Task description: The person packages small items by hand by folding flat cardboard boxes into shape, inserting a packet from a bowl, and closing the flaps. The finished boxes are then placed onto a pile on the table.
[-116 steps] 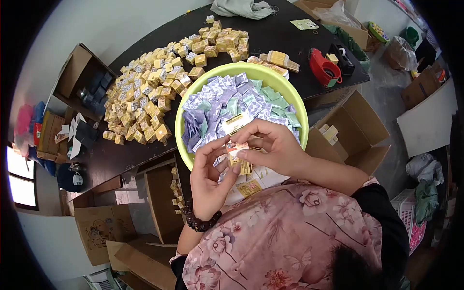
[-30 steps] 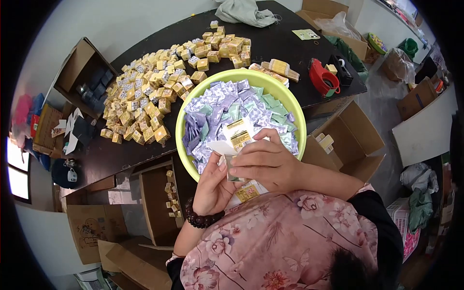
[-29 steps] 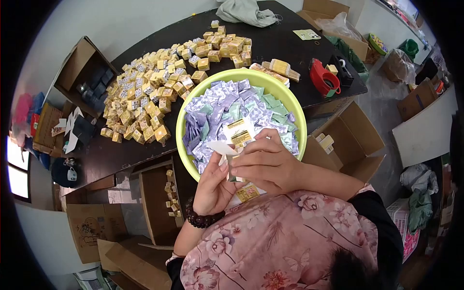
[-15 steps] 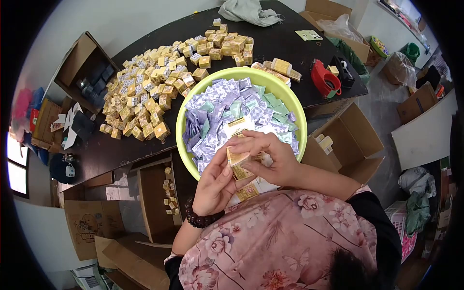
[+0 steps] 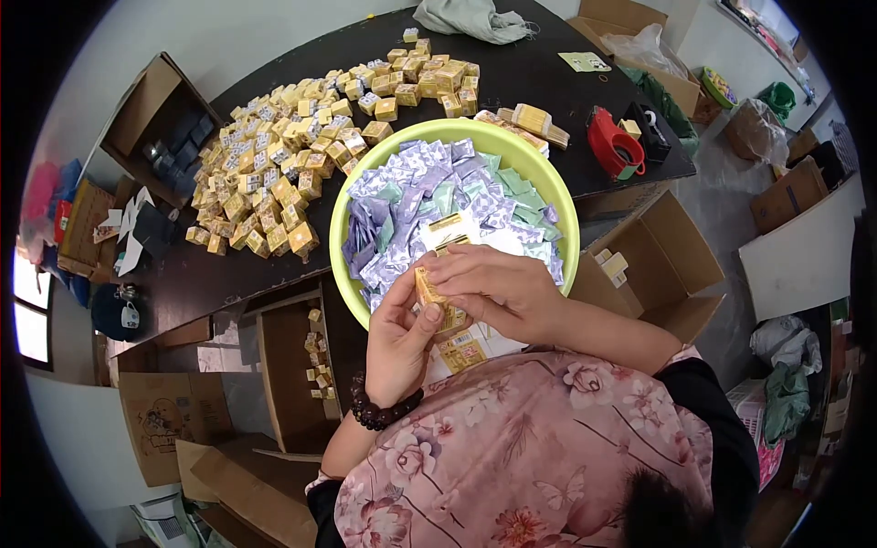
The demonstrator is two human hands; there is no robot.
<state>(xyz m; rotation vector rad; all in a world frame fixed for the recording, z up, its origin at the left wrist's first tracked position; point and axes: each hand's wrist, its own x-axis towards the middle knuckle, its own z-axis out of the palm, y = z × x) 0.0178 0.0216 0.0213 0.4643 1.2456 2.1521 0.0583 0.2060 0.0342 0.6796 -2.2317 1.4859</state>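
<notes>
A small yellow printed box [image 5: 426, 287] is between my two hands, over the near side of the lime-green basin [image 5: 573, 233]. My left hand [image 5: 398, 336] grips it from the left, thumb along its near side. My right hand [image 5: 508, 290] is closed over its top and right side, covering much of it. Purple and green sachets [image 5: 416, 196] fill the basin around my hands. Printed flat cards [image 5: 449, 226], white and yellow, lie on the sachets just beyond my fingers. Another printed card [image 5: 462, 353] rests between my hands and the floral apron.
A heap of small yellow boxes [image 5: 274, 173] covers the left of the dark table [image 5: 539, 73]. Right of the basin are bundled flat cartons [image 5: 532, 121] and a red tape dispenser [image 5: 614, 146]. Open cardboard boxes [image 5: 671, 260] stand below the table at right and left.
The small box has turned and shifted slightly left in my hands. My right fingers have moved over it, hiding more of it. The basin appears slightly higher and further left in view.
</notes>
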